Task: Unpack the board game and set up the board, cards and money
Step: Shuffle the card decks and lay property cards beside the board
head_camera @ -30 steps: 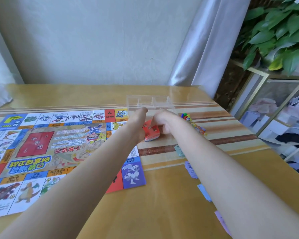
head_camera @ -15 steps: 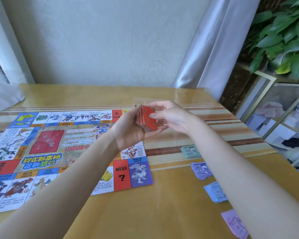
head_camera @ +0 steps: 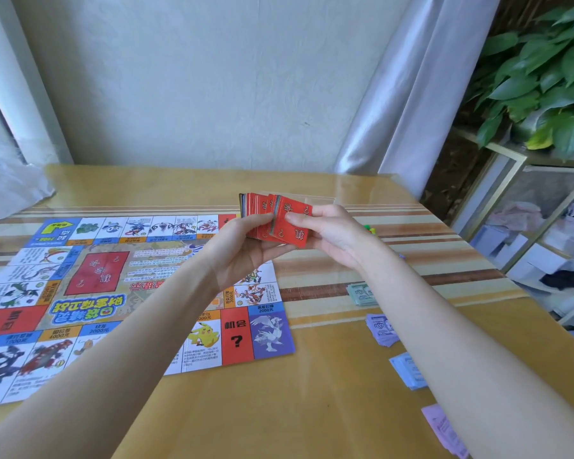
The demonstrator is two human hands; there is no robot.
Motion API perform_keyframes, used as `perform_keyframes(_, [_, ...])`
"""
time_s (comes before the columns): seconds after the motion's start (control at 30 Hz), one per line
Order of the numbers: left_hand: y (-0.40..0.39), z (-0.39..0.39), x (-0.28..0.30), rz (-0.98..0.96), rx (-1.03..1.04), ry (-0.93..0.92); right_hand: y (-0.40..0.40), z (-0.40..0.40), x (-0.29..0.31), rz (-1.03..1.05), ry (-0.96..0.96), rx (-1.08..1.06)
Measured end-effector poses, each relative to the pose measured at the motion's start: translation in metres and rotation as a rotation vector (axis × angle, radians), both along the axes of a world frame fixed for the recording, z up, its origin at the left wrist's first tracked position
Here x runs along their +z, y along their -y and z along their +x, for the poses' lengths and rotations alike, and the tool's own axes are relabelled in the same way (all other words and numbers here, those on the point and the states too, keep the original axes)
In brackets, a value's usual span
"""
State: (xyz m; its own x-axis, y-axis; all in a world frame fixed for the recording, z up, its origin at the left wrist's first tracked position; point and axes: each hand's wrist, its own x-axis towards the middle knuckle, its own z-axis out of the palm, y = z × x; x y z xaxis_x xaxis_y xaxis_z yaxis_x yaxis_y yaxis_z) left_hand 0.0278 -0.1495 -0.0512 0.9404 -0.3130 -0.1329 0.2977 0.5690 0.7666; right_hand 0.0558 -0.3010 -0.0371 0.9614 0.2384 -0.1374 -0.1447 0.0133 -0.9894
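The colourful game board [head_camera: 90, 293] lies unfolded flat on the left half of the wooden table [head_camera: 279, 409]. Above its far right corner both hands hold a stack of red cards [head_camera: 272, 220]. My left hand [head_camera: 242, 250] cradles the stack from below and behind. My right hand [head_camera: 325, 233] pinches the front part of the stack, thumb on the top card's face. Along the table's right side lie piles of play money: green [head_camera: 362, 294], purple [head_camera: 381, 329], light blue [head_camera: 408, 371] and pink [head_camera: 443, 429].
A clear plastic tray [head_camera: 318, 198] sits behind the hands, mostly hidden. A few small coloured pieces [head_camera: 371, 229] peek out beside my right wrist. Crumpled clear plastic [head_camera: 10, 187] lies at the far left. A shelf unit [head_camera: 544, 246] and a plant [head_camera: 544, 77] stand beyond the table's right edge.
The hands lifted the red card stack off the table near the tray and raised it. The stack is now split, its front part fanned off under my right thumb.
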Motion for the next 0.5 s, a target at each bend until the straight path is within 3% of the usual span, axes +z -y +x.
perform_keyframes(0.3, [-0.0016, -0.0026, -0.0021, 0.030, 0.110, 0.003, 0.0105, 0.0011, 0.0069, 0.015, -0.053, -0.006])
perform_keyframes(0.5, [0.0022, -0.0037, 0.0015, 0.209, 0.174, 0.030, 0.0023, -0.0041, -0.0022, 0.004, -0.011, -0.078])
